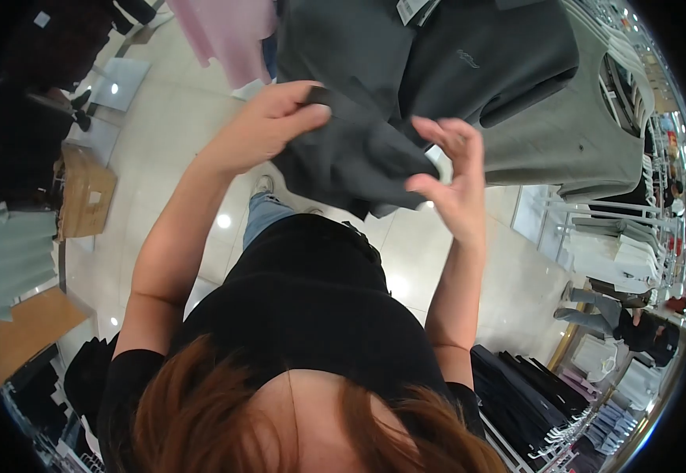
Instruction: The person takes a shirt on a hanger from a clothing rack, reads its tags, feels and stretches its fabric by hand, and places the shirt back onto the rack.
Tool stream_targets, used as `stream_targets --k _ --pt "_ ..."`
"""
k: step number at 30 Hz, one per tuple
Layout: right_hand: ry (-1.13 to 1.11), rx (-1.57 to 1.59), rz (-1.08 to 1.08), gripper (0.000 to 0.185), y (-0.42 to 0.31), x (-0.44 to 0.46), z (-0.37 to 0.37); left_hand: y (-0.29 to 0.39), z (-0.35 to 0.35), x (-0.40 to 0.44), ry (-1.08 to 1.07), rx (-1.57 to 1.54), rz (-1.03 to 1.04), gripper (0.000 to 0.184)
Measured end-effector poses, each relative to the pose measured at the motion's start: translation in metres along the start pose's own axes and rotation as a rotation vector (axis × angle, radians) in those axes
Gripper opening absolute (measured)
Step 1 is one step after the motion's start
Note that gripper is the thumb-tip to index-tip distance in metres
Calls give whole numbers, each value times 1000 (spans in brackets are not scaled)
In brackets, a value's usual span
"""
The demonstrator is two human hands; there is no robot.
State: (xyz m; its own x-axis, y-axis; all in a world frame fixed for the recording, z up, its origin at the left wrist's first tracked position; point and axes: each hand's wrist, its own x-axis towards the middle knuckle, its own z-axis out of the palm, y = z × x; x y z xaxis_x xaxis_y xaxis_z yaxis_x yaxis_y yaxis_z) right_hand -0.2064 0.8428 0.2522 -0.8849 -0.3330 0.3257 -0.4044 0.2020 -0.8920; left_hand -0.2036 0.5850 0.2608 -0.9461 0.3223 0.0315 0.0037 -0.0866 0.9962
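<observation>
At 12 o'clock, just beyond the wearer's black top, the dark grey cloth is raised between both hands. Left hand, 11 o'clock: thumb and fingers clamped on the cloth's upper corner. Right hand, 1 o'clock: fingers curved and apart beside the opposite edge; whether the thumb touches the cloth cannot be told, owing to blur. Progress, as judged: lifting is done and spreading is partial; the cloth is creased, neither flat nor folded, with only the left grip confirmed. Beyond it, towards 12 to 1 o'clock, is a dark grey garment with small chest lettering; whether the cloth is part of it cannot be determined. Farther out: grey-green garment at 2 o'clock, pink garment at 11 o'clock, cardboard box at 10 o'clock, another person at 4 o'clock.
</observation>
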Motion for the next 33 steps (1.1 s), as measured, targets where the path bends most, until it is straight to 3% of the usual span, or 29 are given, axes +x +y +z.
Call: stream_targets --k 2,4,5,8,9,10,12,16,18,19,22,25,26,28,30,31,33 --pt "-109 -126 -77 100 -23 16 24 2 12 14 -146 83 -20 15" --pt "-144 80 138 90 -38 23 46 18 25 20 -280 102 -90 19" --pt "-109 66 128 77 -35 25 50 24 27 21 -346 113 -126 22" --pt "-41 -5 179 38 -28 32 53 21 28 19 -220 209 158 26" --pt "-41 -51 248 26 -35 32 46 22 26 17 -175 226 83 33" --pt "-45 -96 316 16 -41 33 44 17 23 15 -63 389 150 35" --pt "42 -75 260 17 -48 32 45 -5 21 11 161 715 279 39" --pt "118 141 184 17 -52 29 45 -30 23 7 631 835 525 36" --pt "190 245 60 17 -46 30 49 -40 21 7 661 737 556 32" --pt "115 289 92 18 -53 30 45 -43 20 7 675 688 572 30" --pt "211 310 84 19 -44 28 43 -46 23 1 677 586 419 23" --pt "287 403 139 15 -39 31 41 -50 21 1 635 443 456 14" --pt "313 447 152 14 -39 31 41 -48 20 -1 593 424 369 12" --pt "171 324 112 22 -42 32 38 -32 17 -5 505 386 196 8" --pt "28 201 72 38 -44 33 31 -14 19 -4 339 -56 45 10" --pt "-173 115 59 46 -38 32 22 -6 20 -3 251 -275 -30 12" --pt "-209 24 398 41 -39 30 12 4 12 -4 90 -308 -127 12"
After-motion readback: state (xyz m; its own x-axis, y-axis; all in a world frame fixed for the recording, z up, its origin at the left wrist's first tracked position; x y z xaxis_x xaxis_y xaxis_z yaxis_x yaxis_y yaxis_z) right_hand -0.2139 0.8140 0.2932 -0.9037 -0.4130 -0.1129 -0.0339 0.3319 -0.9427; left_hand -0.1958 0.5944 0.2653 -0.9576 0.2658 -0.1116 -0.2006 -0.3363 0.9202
